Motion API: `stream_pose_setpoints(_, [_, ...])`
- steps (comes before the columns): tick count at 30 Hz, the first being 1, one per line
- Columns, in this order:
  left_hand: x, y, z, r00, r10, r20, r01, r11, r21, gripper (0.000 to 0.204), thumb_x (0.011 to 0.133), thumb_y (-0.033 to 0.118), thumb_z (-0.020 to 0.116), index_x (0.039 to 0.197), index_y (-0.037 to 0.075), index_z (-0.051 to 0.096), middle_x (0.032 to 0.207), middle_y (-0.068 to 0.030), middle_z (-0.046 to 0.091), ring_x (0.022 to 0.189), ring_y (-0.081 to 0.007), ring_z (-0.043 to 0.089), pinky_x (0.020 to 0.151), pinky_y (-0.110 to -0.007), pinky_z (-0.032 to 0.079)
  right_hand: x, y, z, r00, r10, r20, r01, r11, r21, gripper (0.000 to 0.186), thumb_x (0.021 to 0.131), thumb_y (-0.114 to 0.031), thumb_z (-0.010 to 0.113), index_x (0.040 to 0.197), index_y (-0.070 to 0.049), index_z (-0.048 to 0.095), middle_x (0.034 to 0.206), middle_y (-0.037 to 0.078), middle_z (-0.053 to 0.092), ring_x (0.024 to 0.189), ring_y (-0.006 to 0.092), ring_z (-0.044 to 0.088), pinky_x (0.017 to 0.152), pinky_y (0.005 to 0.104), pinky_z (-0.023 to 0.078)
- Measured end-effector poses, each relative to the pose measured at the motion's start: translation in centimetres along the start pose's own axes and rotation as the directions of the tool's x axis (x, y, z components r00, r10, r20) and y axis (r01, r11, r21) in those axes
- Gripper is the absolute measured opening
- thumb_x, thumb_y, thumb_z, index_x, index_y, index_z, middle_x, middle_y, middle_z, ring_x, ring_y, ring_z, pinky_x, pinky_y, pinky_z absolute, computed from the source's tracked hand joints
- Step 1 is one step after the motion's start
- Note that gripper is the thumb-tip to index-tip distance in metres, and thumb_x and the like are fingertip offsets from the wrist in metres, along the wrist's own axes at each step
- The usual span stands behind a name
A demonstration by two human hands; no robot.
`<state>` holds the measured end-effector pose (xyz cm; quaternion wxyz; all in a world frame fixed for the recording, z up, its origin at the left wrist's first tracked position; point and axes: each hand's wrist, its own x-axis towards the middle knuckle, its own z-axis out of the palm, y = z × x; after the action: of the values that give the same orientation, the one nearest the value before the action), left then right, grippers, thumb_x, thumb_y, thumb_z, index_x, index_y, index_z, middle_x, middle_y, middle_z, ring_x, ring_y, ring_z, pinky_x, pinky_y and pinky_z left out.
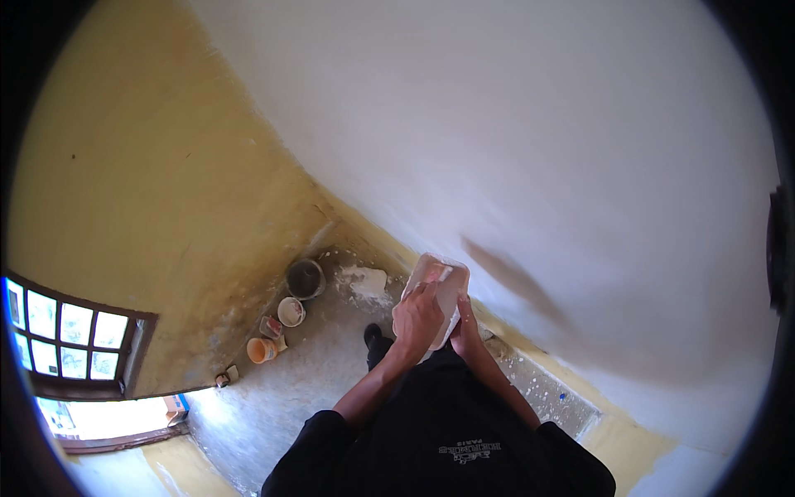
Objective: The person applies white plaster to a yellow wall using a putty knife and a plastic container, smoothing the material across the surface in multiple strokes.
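A shallow rectangular tray [451, 291], pinkish inside with whitish smears, is held up in front of my body, close to the white-coated wall. My right hand [466, 329] grips its right side, with part of the fingers hidden behind it. Over the tray's left part lies my left hand [418, 321], its fingers curled inward. A pale narrow strip shows by those fingertips; whether it is a tool or a smear on the tray, I cannot tell.
Beside the yellow wall [166, 190] stand a black bucket [305, 279], a white bucket [291, 311], a small reddish container [270, 326] and an orange bucket [262, 350]. White splatter [366, 282] marks the concrete floor. A dark-framed window [70, 338] is at the left.
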<state>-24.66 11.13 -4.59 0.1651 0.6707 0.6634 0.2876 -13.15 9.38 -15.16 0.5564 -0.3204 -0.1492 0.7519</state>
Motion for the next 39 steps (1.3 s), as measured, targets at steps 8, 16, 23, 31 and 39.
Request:
stream_pose_setpoints(8, [5.5, -5.4, -5.4, 0.993, -0.035, 0.117, 0.042, 0.998, -0.056, 0.02, 0.084, 0.009, 0.053, 0.098, 0.007, 0.067, 0.091, -0.0142, 0.067, 0.083, -0.0384, 0.064, 0.072, -0.048, 0.052, 7.0, 3.8, 3.7, 0.992, 0.096, -0.084, -0.092, 0.994, 0.056, 0.041, 0.1, -0.038, 0.049, 0.131, -0.012, 0.046, 0.123, 0.005, 0.055, 0.118, 0.0184, 0.052, 0.101, 0.0384, 0.042])
stream_pose_setpoints(16, [11.4, -15.8, -9.8, 0.994, -0.022, 0.107, 0.025, 0.999, -0.023, 0.023, 0.084, 0.011, 0.054, 0.103, 0.008, 0.068, 0.092, -0.0169, 0.066, 0.08, -0.0399, 0.064, 0.071, -0.049, 0.052, 14.2, 9.6, 13.2, 0.997, 0.011, -0.078, -0.007, 0.998, 0.06, 0.043, 0.1, -0.04, 0.047, 0.132, -0.011, 0.045, 0.124, 0.007, 0.056, 0.116, 0.02, 0.054, 0.101, 0.038, 0.043])
stream_pose_setpoints(23, [14.0, -24.0, -14.8, 0.992, -0.054, 0.112, 0.06, 0.997, -0.051, 0.026, 0.083, 0.012, 0.055, 0.105, 0.008, 0.068, 0.093, -0.0179, 0.066, 0.081, -0.0388, 0.065, 0.072, -0.048, 0.052, 17.2, 15.5, 20.3, 1.0, -0.013, -0.027, 0.016, 0.991, 0.133, 0.049, 0.102, -0.041, 0.041, 0.14, -0.011, 0.04, 0.134, 0.008, 0.053, 0.124, 0.0229, 0.051, 0.105, 0.0408, 0.04])
stream_pose_setpoints(31, [15.4, -29.7, -18.1, 0.999, 0.005, 0.049, 0.003, 0.986, -0.167, 0.023, 0.082, 0.012, 0.056, 0.101, 0.006, 0.069, 0.089, -0.019, 0.066, 0.08, -0.0391, 0.065, 0.071, -0.048, 0.053, 18.7, 20.1, 24.9, 0.998, -0.037, -0.056, 0.042, 0.996, 0.074, 0.051, 0.101, -0.044, 0.042, 0.14, -0.011, 0.04, 0.135, 0.007, 0.052, 0.126, 0.0232, 0.049, 0.107, 0.0412, 0.038])
stream_pose_setpoints(39, [15.1, -32.0, -18.1, 0.985, 0.044, 0.165, -0.022, 0.991, -0.132, 0.019, 0.085, 0.017, 0.053, 0.09, 0.004, 0.066, 0.087, -0.0194, 0.067, 0.075, -0.0379, 0.066, 0.069, -0.047, 0.053, 20.1, 22.6, 25.4, 0.995, 0.055, -0.085, -0.051, 0.998, 0.047, 0.056, 0.1, -0.045, 0.044, 0.142, -0.01, 0.037, 0.137, 0.01, 0.05, 0.127, 0.0252, 0.048, 0.106, 0.0415, 0.039])
